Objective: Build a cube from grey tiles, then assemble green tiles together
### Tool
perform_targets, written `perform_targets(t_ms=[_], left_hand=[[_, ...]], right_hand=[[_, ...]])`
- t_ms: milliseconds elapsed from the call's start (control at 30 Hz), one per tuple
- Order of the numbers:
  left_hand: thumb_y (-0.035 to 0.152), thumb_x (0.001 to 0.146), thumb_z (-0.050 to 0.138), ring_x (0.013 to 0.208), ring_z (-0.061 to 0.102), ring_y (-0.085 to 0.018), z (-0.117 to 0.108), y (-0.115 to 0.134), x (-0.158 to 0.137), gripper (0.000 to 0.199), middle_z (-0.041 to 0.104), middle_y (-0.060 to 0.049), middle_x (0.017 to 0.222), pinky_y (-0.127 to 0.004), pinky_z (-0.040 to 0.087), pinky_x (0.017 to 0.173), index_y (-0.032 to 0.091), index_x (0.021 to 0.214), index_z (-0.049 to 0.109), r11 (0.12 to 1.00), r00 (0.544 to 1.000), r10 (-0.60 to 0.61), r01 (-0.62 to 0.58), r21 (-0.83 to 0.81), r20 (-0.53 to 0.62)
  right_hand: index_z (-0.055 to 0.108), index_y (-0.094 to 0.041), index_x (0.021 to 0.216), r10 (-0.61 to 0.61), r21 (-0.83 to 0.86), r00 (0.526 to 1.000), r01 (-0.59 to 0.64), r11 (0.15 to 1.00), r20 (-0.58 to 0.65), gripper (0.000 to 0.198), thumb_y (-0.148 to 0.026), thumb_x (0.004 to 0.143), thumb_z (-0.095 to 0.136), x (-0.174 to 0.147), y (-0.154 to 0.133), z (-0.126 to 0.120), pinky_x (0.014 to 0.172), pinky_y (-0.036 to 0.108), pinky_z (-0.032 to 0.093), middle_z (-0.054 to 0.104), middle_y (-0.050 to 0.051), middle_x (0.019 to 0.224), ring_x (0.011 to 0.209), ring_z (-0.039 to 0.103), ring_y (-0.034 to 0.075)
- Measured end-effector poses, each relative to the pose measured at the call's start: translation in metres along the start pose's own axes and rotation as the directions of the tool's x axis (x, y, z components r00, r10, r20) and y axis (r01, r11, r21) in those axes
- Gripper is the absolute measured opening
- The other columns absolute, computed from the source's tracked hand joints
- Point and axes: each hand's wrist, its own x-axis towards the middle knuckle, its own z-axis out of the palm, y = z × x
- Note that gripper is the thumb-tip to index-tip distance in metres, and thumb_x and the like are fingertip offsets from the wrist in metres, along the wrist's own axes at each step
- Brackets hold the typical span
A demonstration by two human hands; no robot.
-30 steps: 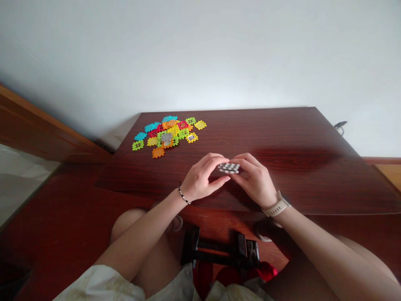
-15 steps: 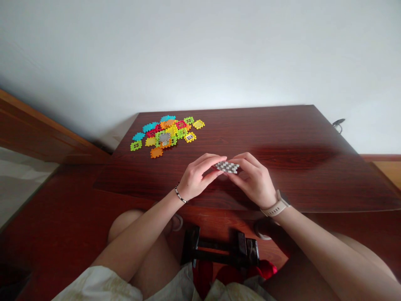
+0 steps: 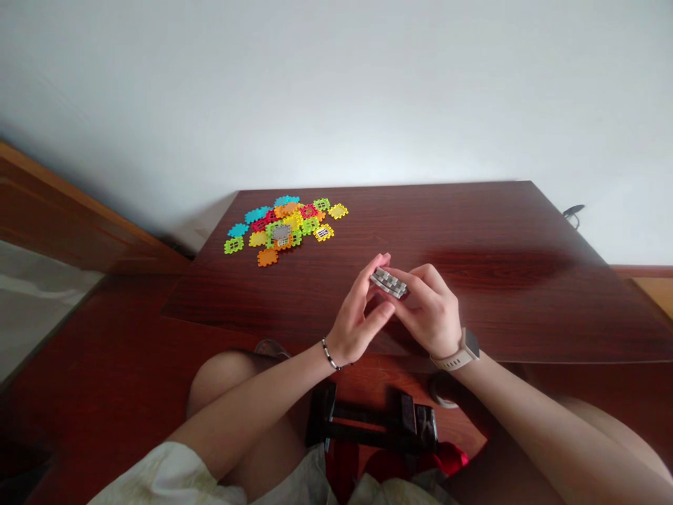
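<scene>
A small stack of grey interlocking toy tiles (image 3: 389, 282) with notched, checkered-looking edges is held between my two hands, just above the near part of the table. My right hand (image 3: 432, 312) pinches it at the right end between thumb and fingers. Around its left end, my left hand (image 3: 360, 319) has its fingers along the far side, while the thumb reaches under the near edge. Parts of the stack are covered by my fingers, and I cannot tell how many tiles it has.
On the dark wooden table (image 3: 473, 238), a spread of colored interlocking tiles (image 3: 293, 221) lies at the back left, some overlapping. A black cable (image 3: 573, 210) shows beyond the right edge. Below the table's front stands a black dumbbell-like object (image 3: 368, 424). A white wall rises behind.
My left hand has turned more upright and its thumb has shifted right beneath the stack. The stack has tilted, its right end lower. The view has shifted slightly.
</scene>
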Motion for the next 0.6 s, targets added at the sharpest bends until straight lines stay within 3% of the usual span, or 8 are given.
perform_targets(t_ms=[100,200,300,467,533,600], left_hand=[[0.049,0.096,0.080,0.157,0.045,-0.035,0.007,0.001,-0.004,0.087,0.042,-0.018,0.170,-0.056,0.046,0.127,0.030,0.166,0.031,0.998,0.999,-0.016,0.018,0.053,-0.041],[0.039,0.100,0.077,0.143,0.061,-0.030,0.008,0.002,-0.004,0.066,0.058,-0.016,0.154,-0.053,0.050,0.123,0.028,0.155,0.042,0.986,0.991,-0.037,0.057,0.155,-0.126],[0.035,0.100,0.076,0.130,0.070,-0.027,0.003,0.003,0.003,0.052,0.067,-0.013,0.141,-0.046,0.058,0.115,0.025,0.144,0.050,0.967,0.992,-0.046,0.073,0.243,-0.118],[0.031,0.096,0.079,0.119,0.074,-0.023,-0.017,0.002,0.017,0.046,0.073,-0.009,0.130,-0.041,0.061,0.108,0.024,0.135,0.057,0.925,0.995,0.049,-0.010,0.380,-0.092],[0.031,0.094,0.081,0.118,0.075,-0.023,-0.025,0.002,0.022,0.045,0.075,-0.008,0.128,-0.041,0.060,0.108,0.024,0.133,0.058,0.899,0.991,0.103,-0.054,0.434,-0.090],[0.030,0.094,0.081,0.116,0.075,-0.023,-0.031,0.001,0.026,0.042,0.076,-0.008,0.126,-0.041,0.061,0.105,0.024,0.130,0.060,0.870,0.990,0.135,-0.096,0.483,-0.047]], right_hand=[[0.071,-0.033,0.140,-0.035,0.015,0.999,0.035,0.999,0.007,0.040,-0.023,0.100,0.073,-0.004,-0.003,0.004,0.065,0.027,0.061,0.065,0.003,0.097,0.079,0.068,0.017],[0.067,-0.032,0.143,-0.061,0.002,0.998,0.061,0.998,0.029,0.043,-0.021,0.101,0.071,-0.007,-0.004,0.007,0.067,0.028,0.062,0.067,0.004,0.101,0.083,0.071,0.019],[0.065,-0.031,0.142,-0.055,0.026,0.997,0.054,0.998,0.057,0.041,-0.022,0.102,0.069,-0.007,-0.004,0.009,0.071,0.031,0.063,0.068,0.006,0.105,0.089,0.072,0.021],[0.061,-0.027,0.141,0.018,0.269,0.979,-0.074,0.960,0.203,0.047,-0.019,0.096,0.068,-0.001,-0.003,0.010,0.104,0.047,0.061,0.066,0.012,0.129,0.120,0.068,0.028],[0.060,-0.027,0.139,0.123,0.446,0.957,-0.234,0.864,0.263,0.045,-0.019,0.095,0.064,0.000,-0.003,0.011,0.113,0.051,0.056,0.065,0.012,0.136,0.129,0.065,0.029],[0.059,-0.028,0.136,0.269,0.614,0.895,-0.440,0.655,0.355,0.037,-0.027,0.099,0.060,0.002,0.000,0.010,0.112,0.050,0.056,0.066,0.011,0.140,0.131,0.066,0.028]])
